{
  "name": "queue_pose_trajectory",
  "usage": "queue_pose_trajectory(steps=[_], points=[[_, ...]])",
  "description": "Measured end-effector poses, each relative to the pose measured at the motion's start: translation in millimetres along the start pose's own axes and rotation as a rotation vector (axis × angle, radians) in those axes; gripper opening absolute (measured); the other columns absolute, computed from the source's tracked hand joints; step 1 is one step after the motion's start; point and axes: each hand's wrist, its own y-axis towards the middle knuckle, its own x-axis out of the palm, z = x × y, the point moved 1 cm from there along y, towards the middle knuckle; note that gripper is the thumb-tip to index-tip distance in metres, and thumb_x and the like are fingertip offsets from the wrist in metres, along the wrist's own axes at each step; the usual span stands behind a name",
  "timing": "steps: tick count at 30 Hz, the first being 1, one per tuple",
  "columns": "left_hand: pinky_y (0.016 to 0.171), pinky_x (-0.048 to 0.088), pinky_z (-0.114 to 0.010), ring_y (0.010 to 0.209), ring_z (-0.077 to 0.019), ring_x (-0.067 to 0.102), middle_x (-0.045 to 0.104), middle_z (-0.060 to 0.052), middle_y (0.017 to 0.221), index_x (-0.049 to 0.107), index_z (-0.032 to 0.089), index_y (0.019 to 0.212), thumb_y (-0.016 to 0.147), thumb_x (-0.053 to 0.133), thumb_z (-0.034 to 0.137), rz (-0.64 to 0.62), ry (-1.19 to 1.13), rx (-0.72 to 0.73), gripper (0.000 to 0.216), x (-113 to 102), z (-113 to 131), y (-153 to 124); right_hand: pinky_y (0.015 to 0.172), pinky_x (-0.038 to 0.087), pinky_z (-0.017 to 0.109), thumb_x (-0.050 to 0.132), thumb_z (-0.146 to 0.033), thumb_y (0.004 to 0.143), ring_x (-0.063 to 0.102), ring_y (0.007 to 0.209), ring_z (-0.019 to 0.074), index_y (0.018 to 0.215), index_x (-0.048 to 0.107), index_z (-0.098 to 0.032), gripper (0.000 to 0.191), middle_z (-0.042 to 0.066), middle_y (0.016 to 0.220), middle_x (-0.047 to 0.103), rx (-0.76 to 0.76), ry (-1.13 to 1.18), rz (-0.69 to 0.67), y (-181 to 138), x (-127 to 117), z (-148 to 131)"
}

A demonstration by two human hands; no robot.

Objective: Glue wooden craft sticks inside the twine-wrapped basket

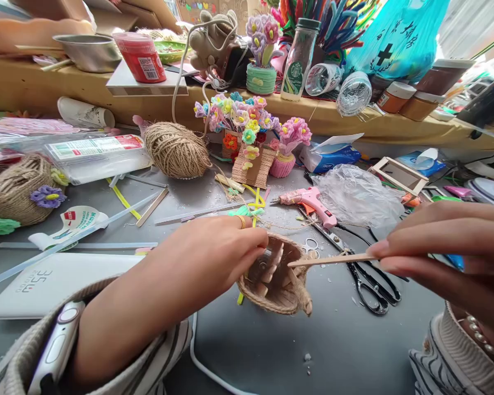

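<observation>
My left hand (234, 244), a ring on one finger, has its fingers closed at the far left rim of a small twine-wrapped basket (290, 304). The basket tilts with its opening toward me, and light wooden pieces show inside. Between the thumb and fingers of my right hand (428, 247) is a flat wooden craft stick (333, 260). Its free tip reaches over the basket's opening; whether it touches anything inside, I cannot tell. Just behind the basket lie a pink glue gun (308, 203), black-handled scissors (370, 285) and small white-handled scissors (310, 245).
A ball of twine (176, 149) and pipe-cleaner flowers (247, 118) stand farther back. White power bank (61, 285) and clear glue sticks (78, 246) lie at left. Crumpled clear plastic (356, 192) sits at right. A raised ledge (214, 107) holds a glass bottle (299, 60) and jars.
</observation>
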Motion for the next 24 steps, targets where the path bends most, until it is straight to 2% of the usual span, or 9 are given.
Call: queue_pose_trajectory(steps=[6,10,14,19,24], points=[[0.053,0.039,-0.027,0.065,-0.0184,0.063,0.065,0.002,0.075,0.064,0.024,0.083,0.084,0.055,0.019,0.061,-0.003,0.041,0.011,-0.8,3.0,-3.2,0.072,0.048,0.017,0.054,-0.04,0.086,0.061,0.065,0.0084,0.083,0.064,-0.03,0.014,-0.005,0.074,0.066,-0.08,-0.022,0.038,-1.2,8.2,-11.4],[0.054,0.039,-0.028,0.066,-0.0193,0.063,0.066,0.003,0.076,0.064,0.026,0.085,0.083,0.057,0.019,0.046,0.011,0.035,0.01,-1.0,4.3,-2.3,0.063,0.048,0.018,0.055,-0.032,0.086,0.059,0.061,0.0084,0.083,0.064,-0.026,0.011,-0.003,0.071,0.064,-0.108,0.028,0.025,1.6,10.1,-15.6],[0.053,0.038,-0.028,0.063,-0.0196,0.063,0.065,0.002,0.072,0.063,0.025,0.083,0.081,0.058,0.018,0.021,0.015,0.023,0.009,-2.8,7.5,-2.0,0.052,0.042,0.019,0.055,-0.028,0.087,0.054,0.061,0.0089,0.084,0.061,-0.023,0.008,-0.001,0.069,0.059,-0.136,0.1,-0.091,4.0,16.6,-18.3],[0.052,0.038,-0.029,0.062,-0.0203,0.062,0.064,0.002,0.071,0.063,0.025,0.081,0.081,0.058,0.018,0.028,0.015,0.006,0.008,-4.7,9.4,-1.8,0.051,0.038,0.02,0.054,-0.021,0.087,0.047,0.059,0.0081,0.082,0.059,-0.02,0.008,-0.002,0.067,0.055,-0.156,0.15,-0.233,6.0,24.4,-20.3],[0.05,0.037,-0.028,0.061,-0.0201,0.062,0.064,0.002,0.071,0.063,0.024,0.082,0.079,0.059,0.016,0.034,0.039,0.027,0.01,-2.4,8.4,-2.6,0.052,0.037,0.018,0.057,-0.02,0.085,0.046,0.059,0.0065,0.08,0.059,-0.018,0.006,-0.002,0.067,0.055,-0.154,0.184,-0.203,7.4,26.5,-20.6]])
